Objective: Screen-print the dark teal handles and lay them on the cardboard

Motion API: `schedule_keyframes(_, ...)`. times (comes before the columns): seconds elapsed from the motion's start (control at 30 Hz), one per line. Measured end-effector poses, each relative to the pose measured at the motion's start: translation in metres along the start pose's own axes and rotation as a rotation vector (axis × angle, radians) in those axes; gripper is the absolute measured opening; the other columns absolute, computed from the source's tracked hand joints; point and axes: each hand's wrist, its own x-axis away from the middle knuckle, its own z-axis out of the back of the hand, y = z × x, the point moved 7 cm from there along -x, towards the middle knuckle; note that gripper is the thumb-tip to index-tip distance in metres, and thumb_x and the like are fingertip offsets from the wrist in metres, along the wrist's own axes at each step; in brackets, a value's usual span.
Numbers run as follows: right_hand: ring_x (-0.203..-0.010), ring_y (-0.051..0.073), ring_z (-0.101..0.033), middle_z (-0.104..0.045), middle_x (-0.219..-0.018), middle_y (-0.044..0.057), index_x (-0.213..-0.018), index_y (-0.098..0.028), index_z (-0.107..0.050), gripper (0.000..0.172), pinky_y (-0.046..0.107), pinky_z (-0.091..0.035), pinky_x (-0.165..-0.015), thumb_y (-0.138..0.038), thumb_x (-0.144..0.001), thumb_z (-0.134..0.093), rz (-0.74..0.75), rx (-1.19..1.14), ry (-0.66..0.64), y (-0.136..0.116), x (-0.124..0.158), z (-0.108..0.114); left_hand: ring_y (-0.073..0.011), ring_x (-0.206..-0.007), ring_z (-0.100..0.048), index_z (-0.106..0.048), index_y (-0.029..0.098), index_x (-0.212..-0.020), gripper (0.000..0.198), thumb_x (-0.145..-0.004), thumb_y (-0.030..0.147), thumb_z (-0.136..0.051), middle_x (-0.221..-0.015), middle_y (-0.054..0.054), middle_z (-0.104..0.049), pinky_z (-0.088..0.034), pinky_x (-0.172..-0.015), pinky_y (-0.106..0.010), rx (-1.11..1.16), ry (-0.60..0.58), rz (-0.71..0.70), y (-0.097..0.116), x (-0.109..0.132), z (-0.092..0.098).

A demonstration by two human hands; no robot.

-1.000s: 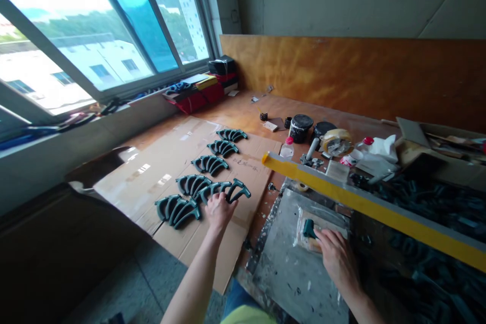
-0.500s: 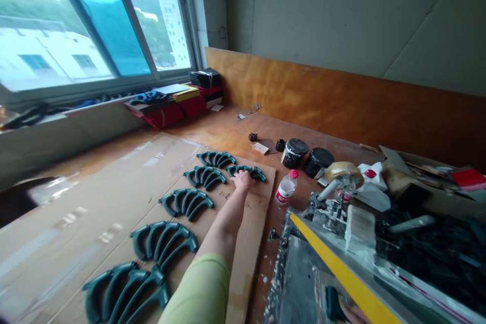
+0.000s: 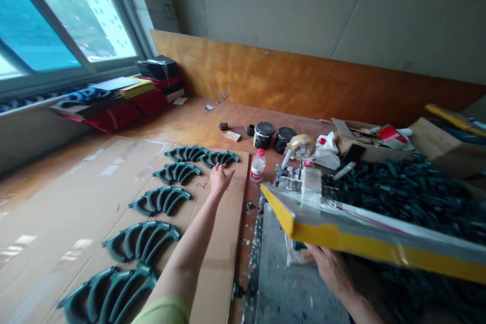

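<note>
Our left hand [image 3: 219,179] is open, just beside the curved dark-green moulded pieces [image 3: 218,158] on the cardboard sheet [image 3: 222,268]; a careless brush could knock them askew. Our right hand [image 3: 330,269], its grip hidden, is under the yellow-edged frame [image 3: 341,238], which could slip.

Left hand [image 3: 219,179] off the teal pieces [image 3: 219,158]

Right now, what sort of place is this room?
Probably a small finishing workshop: rows of curved dark-green parts on cardboard, jars of dark paint or ink, and a large heap of similar parts.
</note>
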Motion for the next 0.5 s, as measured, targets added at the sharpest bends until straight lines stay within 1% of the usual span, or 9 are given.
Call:
schedule_keyframes(0.03, -0.103, 0.025, -0.065, -0.070, -0.108, 0.004, -0.118, -0.038, -0.065, 0.034, 0.042, -0.056, -0.087, -0.024, -0.093, -0.048, -0.009, -0.013, -0.027, 0.004, 0.000, -0.006, -0.0301, -0.132, -0.044, -0.061, 0.019, -0.117, 0.042, -0.081, 0.041, -0.060, -0.139, -0.015, -0.054, -0.033, -0.109, -0.045, 0.060, -0.007, -0.014, 0.007, 0.017, 0.006)
schedule_keyframes(0.07, -0.108, 0.025, -0.063, -0.068, -0.116, 0.005, -0.125, -0.035, -0.062, 0.037, 0.043, -0.054, -0.091, -0.023, -0.093, -0.048, -0.016, -0.028, -0.055, 0.006, -0.002, -0.010, -0.0288, -0.124, -0.052, -0.062, 0.018, -0.114, 0.041, -0.083, 0.045, -0.056, -0.129, -0.015, -0.061, -0.039, -0.105, -0.043, 0.126, -0.016, -0.028, 0.016, 0.034, 0.011)
schedule_keyframes(0.13, -0.124, 0.025, -0.054, -0.057, -0.137, 0.008, -0.138, -0.027, -0.051, 0.045, 0.045, -0.047, -0.102, -0.026, -0.093, -0.050, 0.012, -0.065, -0.119, 0.005, -0.006, -0.018, -0.0255, -0.105, -0.062, -0.062, 0.016, -0.109, 0.045, -0.085, 0.052, -0.049, -0.109, -0.013, -0.068, -0.048, -0.093, -0.039, 0.257, -0.028, -0.053, 0.035, 0.070, 0.025)
schedule_keyframes(0.2, -0.136, 0.026, -0.041, -0.043, -0.149, 0.010, -0.145, -0.023, -0.040, 0.056, 0.049, -0.038, -0.111, -0.034, -0.092, -0.054, 0.083, -0.104, -0.195, -0.002, -0.011, -0.025, -0.0199, -0.086, -0.065, -0.062, 0.015, -0.102, 0.048, -0.085, 0.057, -0.044, -0.091, -0.008, -0.069, -0.053, -0.082, -0.034, 0.363, -0.034, -0.077, 0.060, 0.105, 0.039)
schedule_keyframes(0.27, -0.141, 0.027, -0.034, -0.038, -0.152, 0.013, -0.147, -0.020, -0.036, 0.063, 0.052, -0.030, -0.114, -0.041, -0.091, -0.056, 0.157, -0.138, -0.267, -0.010, -0.015, -0.029, -0.0136, -0.066, -0.060, -0.059, 0.017, -0.090, 0.046, -0.084, 0.060, -0.044, -0.072, -0.002, -0.063, -0.055, -0.071, -0.030, 0.537, -0.057, -0.102, 0.090, 0.138, 0.053)
schedule_keyframes(0.33, -0.141, 0.028, -0.033, -0.038, -0.151, 0.016, -0.145, -0.017, -0.040, 0.067, 0.054, -0.025, -0.116, -0.046, -0.088, -0.059, 0.217, -0.170, -0.307, -0.016, -0.014, -0.028, -0.0096, -0.052, -0.050, -0.055, 0.019, -0.078, 0.043, -0.082, 0.061, -0.049, -0.059, 0.004, -0.053, -0.054, -0.060, -0.026, 0.765, -0.112, -0.126, 0.122, 0.166, 0.064)
schedule_keyframes(0.4, -0.138, 0.029, -0.038, -0.047, -0.145, 0.016, -0.139, -0.017, -0.049, 0.062, 0.056, -0.024, -0.116, -0.049, -0.087, -0.061, 0.304, -0.229, -0.319, -0.023, -0.008, -0.021, -0.0081, -0.046, -0.043, -0.052, 0.019, -0.070, 0.043, -0.081, 0.060, -0.054, -0.053, 0.005, -0.048, -0.051, -0.053, -0.023, 0.925, -0.152, -0.139, 0.150, 0.189, 0.070)
schedule_keyframes(0.47, -0.129, 0.026, -0.050, -0.060, -0.133, 0.012, -0.131, -0.020, -0.057, 0.052, 0.053, -0.030, -0.114, -0.047, -0.088, -0.061, 0.387, -0.327, -0.306, -0.027, 0.003, -0.008, -0.0080, -0.046, -0.043, -0.052, 0.018, -0.067, 0.042, -0.081, 0.058, -0.056, -0.053, 0.004, -0.048, -0.050, -0.051, -0.022, 0.954, -0.139, -0.140, 0.167, 0.206, 0.075)
schedule_keyframes(0.5, -0.124, 0.023, -0.055, -0.064, -0.127, 0.010, -0.128, -0.022, -0.060, 0.046, 0.049, -0.034, -0.112, -0.045, -0.089, -0.061, 0.399, -0.375, -0.284, -0.026, 0.009, 0.001, -0.0082, -0.047, -0.045, -0.054, 0.018, -0.068, 0.041, -0.081, 0.056, -0.056, -0.053, 0.004, -0.049, -0.051, -0.051, -0.022, 0.953, -0.131, -0.134, 0.170, 0.213, 0.076)
